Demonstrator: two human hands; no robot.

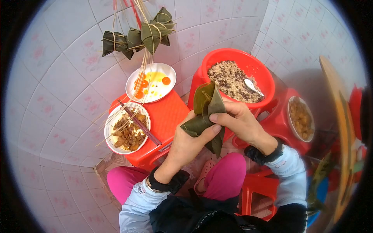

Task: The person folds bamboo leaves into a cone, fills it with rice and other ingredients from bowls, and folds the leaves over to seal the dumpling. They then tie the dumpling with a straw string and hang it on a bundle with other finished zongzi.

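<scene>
I hold the folded leaf (213, 116) up in front of me, above my knees, between the red table (171, 116) and the tub (267, 83). My left hand (187, 140) grasps its lower left side, the thumb pressed flat across the front; my right hand (246, 123) grips its right side, the thumb lying on the front just above the other. The fingers of both hands are curled behind the leaf, partly hidden by it. Its top stands open in a pocket, and its tip points down below my thumbs; I cannot tell what lies inside. Past the leaf, the tub holds pale and dark grains (229, 79), with a white spoon (253, 87) resting on them. On the table to my left, a plate (168, 70) bears orange yolks (166, 80), and nearer me a bowl (110, 141) holds brown chunks, with chopsticks (144, 126) laid across it. Above the plate, tied green bundles (152, 34) hang from strings (146, 58) by the tiled wall (74, 77). To my right, another bowl (309, 135) of brown pieces sits on red plastic, and a red stool (259, 186) stands near my right knee.
</scene>
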